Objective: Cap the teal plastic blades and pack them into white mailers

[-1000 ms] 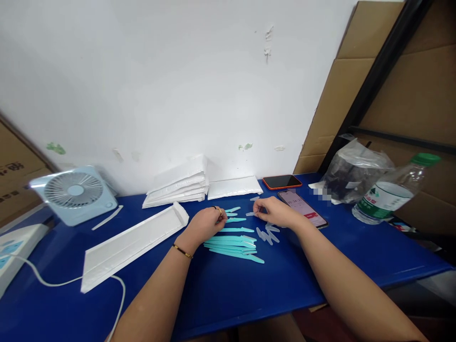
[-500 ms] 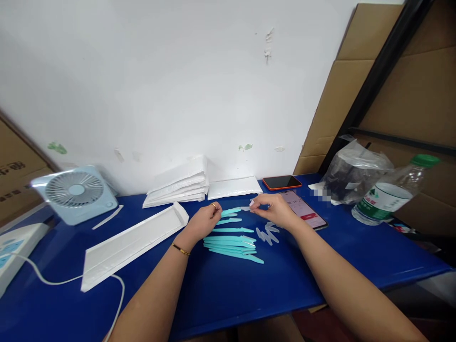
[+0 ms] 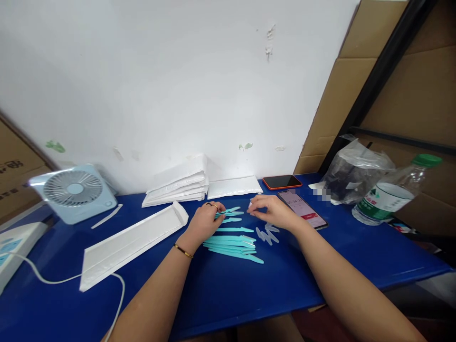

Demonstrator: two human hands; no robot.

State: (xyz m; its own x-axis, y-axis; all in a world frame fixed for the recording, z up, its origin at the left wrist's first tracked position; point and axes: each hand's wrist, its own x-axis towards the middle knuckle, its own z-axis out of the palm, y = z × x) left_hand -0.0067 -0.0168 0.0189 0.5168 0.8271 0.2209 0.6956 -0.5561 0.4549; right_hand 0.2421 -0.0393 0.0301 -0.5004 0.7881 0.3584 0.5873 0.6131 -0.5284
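Slim turquoise eyebrow razors (image 3: 231, 239) lie side by side on the blue table, their tips to the right. My left hand (image 3: 206, 221) is closed on the handle of a turquoise razor (image 3: 233, 209) at the far end of the row, beside other razors. The fingers hide its handle. Just right of that tip, my right hand (image 3: 272, 210) has thumb and forefinger pinched together. Something small and pale shows at its fingertips, too small to make out. Below this hand lie several translucent blade covers (image 3: 267, 235) in a loose heap.
White padded envelopes (image 3: 176, 190) are stacked by the wall, with another envelope (image 3: 235, 186) beside them. An open white sleeve (image 3: 131, 244) lies left. A fan (image 3: 78, 192), a cable (image 3: 53, 283), two phones (image 3: 282, 182), a bottle (image 3: 384, 202) and a bagged cup (image 3: 356, 171) surround the work area.
The translucent cover between the razor tip and my right fingers no longer shows. My left hand has shifted slightly over the razors, and my right fingers have drawn back a little.
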